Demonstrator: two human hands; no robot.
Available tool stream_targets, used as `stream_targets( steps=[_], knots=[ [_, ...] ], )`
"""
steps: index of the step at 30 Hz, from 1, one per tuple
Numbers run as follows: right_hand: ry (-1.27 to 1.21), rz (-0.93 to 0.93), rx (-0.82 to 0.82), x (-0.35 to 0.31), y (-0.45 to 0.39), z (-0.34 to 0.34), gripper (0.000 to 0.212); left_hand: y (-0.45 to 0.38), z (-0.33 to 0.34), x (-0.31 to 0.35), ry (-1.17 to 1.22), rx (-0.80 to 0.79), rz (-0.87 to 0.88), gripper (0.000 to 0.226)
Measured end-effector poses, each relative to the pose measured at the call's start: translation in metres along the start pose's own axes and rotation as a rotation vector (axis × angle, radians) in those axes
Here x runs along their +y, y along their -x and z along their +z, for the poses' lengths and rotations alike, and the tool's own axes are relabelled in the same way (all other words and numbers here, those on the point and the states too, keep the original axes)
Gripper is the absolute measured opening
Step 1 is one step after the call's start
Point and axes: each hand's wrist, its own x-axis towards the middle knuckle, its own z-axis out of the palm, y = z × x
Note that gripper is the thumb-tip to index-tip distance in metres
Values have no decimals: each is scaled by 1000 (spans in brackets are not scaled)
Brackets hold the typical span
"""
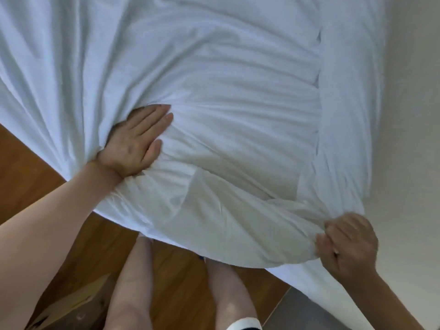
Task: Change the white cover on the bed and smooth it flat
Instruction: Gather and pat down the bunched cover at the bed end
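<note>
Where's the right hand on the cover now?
In the head view, the right hand is at lower right, gripping the white cover at the bed's near corner, opposite the flat left hand.

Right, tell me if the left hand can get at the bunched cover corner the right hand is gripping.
Probably yes. The left hand lies flat on the white cover, and only wrinkled fabric lies between it and the corner held by the right hand; nothing blocks a slide across.

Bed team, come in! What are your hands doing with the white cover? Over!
Left hand flat, pressing the wrinkled white fabric cover. Right hand gripping its bunched corner, blurred. Cover not yet smooth. Nothing in the way.
</note>
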Motion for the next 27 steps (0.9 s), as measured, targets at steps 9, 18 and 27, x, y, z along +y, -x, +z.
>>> stream_targets(
  steps=[9,18,27],
  knots=[
    [-98,395,-206,-29,-11,16,24,-1,-26,32,-1,-192,-276,44],
    [-193,731,-448,-166,-144,-29,24,13,-180,97,274,-641,-601,52],
    [-390,642,-815,-337,-284,-60,20,115,-369,10,309,-702,-977,44]
  ],
)
